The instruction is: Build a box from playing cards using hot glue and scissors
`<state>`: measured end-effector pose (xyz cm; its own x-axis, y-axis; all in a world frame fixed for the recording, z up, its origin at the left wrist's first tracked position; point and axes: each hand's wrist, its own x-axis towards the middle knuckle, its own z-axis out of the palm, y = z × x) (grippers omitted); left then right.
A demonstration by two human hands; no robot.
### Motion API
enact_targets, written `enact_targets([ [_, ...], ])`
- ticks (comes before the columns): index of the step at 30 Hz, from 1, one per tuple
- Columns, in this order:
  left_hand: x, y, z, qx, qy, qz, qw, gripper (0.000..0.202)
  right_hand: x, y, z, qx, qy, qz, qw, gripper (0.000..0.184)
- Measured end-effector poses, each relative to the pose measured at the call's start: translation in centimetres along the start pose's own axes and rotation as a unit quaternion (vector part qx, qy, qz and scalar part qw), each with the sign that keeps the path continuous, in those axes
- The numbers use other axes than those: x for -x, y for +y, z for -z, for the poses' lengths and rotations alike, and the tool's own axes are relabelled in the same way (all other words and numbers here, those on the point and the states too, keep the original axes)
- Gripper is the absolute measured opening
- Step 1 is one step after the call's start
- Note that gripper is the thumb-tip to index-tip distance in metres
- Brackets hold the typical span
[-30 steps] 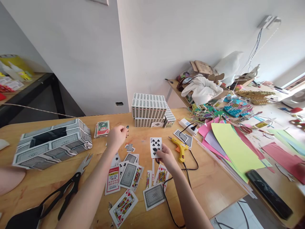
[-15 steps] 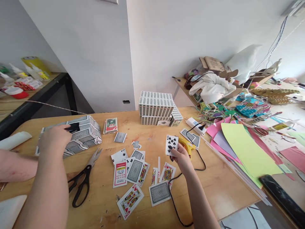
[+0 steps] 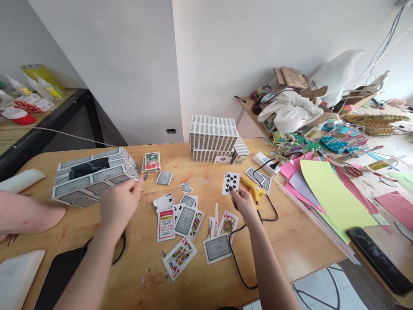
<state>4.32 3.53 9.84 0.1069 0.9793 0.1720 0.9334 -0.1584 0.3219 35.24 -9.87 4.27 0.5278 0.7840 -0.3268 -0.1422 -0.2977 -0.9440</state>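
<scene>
My right hand point(image 3: 244, 203) pinches a ten of spades playing card point(image 3: 231, 183) by its lower edge, face toward me. Just behind that hand lies a yellow glue gun point(image 3: 256, 192) with a black cord. My left hand point(image 3: 121, 204) is smeared by motion over the table, its fingers partly bent. It is between a box covered in playing cards point(image 3: 111, 177), with a dark opening on top, and the loose cards. Below my left forearm a black handle loop of the scissors point(image 3: 123, 247) shows; the rest is hidden. A face-down card point(image 3: 185, 220) lies among several others mid-table.
Card packs form a stacked block point(image 3: 213, 137) at the back, with a power strip point(image 3: 266, 163) to its right. Card boxes point(image 3: 152, 161) stand left of it. Coloured paper point(image 3: 329, 193) and a phone point(image 3: 379, 258) are at right. Another person's arm point(image 3: 29, 213) rests at left.
My left hand has left the opening of the card-covered box and moved right and toward me, now covering most of the scissors. My right hand still holds the card; the view has shifted slightly.
</scene>
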Motion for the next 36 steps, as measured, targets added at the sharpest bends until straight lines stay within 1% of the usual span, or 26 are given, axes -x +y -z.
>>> enact_targets([
  [1,1.1,0.3,-1.0,0.028,-0.056,-0.028,0.998,0.035,-0.1,-0.1,-0.2,-0.003,-0.006,0.01,1.0,0.036],
  [2,2.1,0.5,-1.9,0.066,-0.108,-0.077,0.989,0.031,-0.1,-0.3,-0.3,0.0,-0.01,0.018,1.0,0.034],
  [3,2.9,0.5,-2.8,0.092,-0.162,-0.13,0.974,0.033,-0.1,-0.4,-0.4,0.007,-0.011,0.024,1.0,0.033],
  [5,4.2,0.5,-4.3,0.11,-0.249,-0.195,0.942,0.051,0.0,-0.4,-0.3,0.02,-0.007,0.03,0.999,0.033],
  [6,4.6,0.6,-4.8,0.093,-0.275,-0.203,0.935,0.059,0.0,-0.4,-0.3,0.022,-0.001,0.03,0.999,0.033],
  [7,4.9,0.7,-5.2,0.068,-0.29,-0.196,0.934,0.065,0.0,-0.4,-0.2,0.021,0.005,0.028,0.999,0.033],
  [9,5.0,1.0,-5.6,0.023,-0.293,-0.179,0.939,0.073,0.1,-0.3,0.1,0.015,0.017,0.018,1.0,0.034],
  [11,4.7,1.4,-5.7,0.014,-0.297,-0.181,0.937,0.073,0.2,-0.2,0.4,0.011,0.019,0.005,1.0,0.034],
  [13,4.1,1.6,-5.5,0.028,-0.313,-0.188,0.931,0.065,0.5,-0.2,0.5,0.005,0.014,-0.003,1.0,0.034],
  [15,3.3,1.5,-5.1,0.034,-0.326,-0.182,0.927,0.051,1.2,0.0,0.4,-0.004,-0.002,-0.014,1.0,0.035],
  [17,2.6,1.2,-4.7,0.03,-0.334,-0.167,0.927,0.038,2.4,0.3,-0.3,-0.01,-0.048,-0.025,0.999,0.035],
  [19,2.0,0.8,-4.1,0.009,-0.324,-0.149,0.934,0.032,3.8,0.8,-1.6,0.005,-0.129,-0.037,0.991,0.035],
  [21,1.6,0.3,-3.5,-0.03,-0.304,-0.128,0.944,0.03,5.1,1.4,-2.8,0.051,-0.22,-0.055,0.973,0.031],
  [22,1.5,0.1,-3.3,-0.051,-0.289,-0.117,0.949,0.032,5.5,1.6,-3.3,0.085,-0.241,-0.062,0.965,0.028],
  [23,1.5,0.0,-3.0,-0.068,-0.269,-0.108,0.955,0.034,5.8,1.8,-3.6,0.131,-0.229,-0.056,0.963,0.025],
  [24,1.5,-0.1,-2.7,-0.081,-0.243,-0.104,0.961,0.036,5.9,1.9,-3.6,0.184,-0.189,-0.036,0.964,0.024],
  [25,1.6,-0.1,-2.5,-0.089,-0.214,-0.105,0.967,0.037,6.0,2.0,-3.5,0.241,-0.129,-0.006,0.962,0.023],
  [26,1.9,0.1,-2.4,-0.09,-0.185,-0.111,0.972,0.037,5.9,2.0,-3.3,0.296,-0.07,0.028,0.952,0.023],
  [27,2.3,0.3,-2.3,-0.081,-0.165,-0.126,0.975,0.036,5.9,2.1,-3.0,0.343,-0.033,0.059,0.937,0.026],
  [28,2.8,0.7,-2.3,-0.06,-0.161,-0.148,0.974,0.035,5.9,2.1,-2.7,0.38,-0.023,0.082,0.921,0.033],
  [29,3.4,1.3,-2.5,-0.028,-0.174,-0.175,0.969,0.033,5.9,2.2,-2.5,0.409,-0.037,0.094,0.907,0.041],
  [31,4.8,2.7,-3.2,0.053,-0.23,-0.236,0.942,0.032,6.0,2.5,-2.4,0.452,-0.085,0.096,0.883,0.054],
  [32,5.5,3.4,-3.7,0.091,-0.259,-0.266,0.924,0.034,6.1,2.7,-2.5,0.467,-0.099,0.092,0.874,0.057],
  [34,6.8,4.7,-5.1,0.137,-0.295,-0.308,0.894,0.043,6.1,3.1,-2.9,0.489,-0.106,0.083,0.862,0.056],
  [36,7.7,5.5,-6.5,0.141,-0.31,-0.327,0.882,0.059,6.0,3.2,-3.2,0.498,-0.105,0.078,0.857,0.053],
])
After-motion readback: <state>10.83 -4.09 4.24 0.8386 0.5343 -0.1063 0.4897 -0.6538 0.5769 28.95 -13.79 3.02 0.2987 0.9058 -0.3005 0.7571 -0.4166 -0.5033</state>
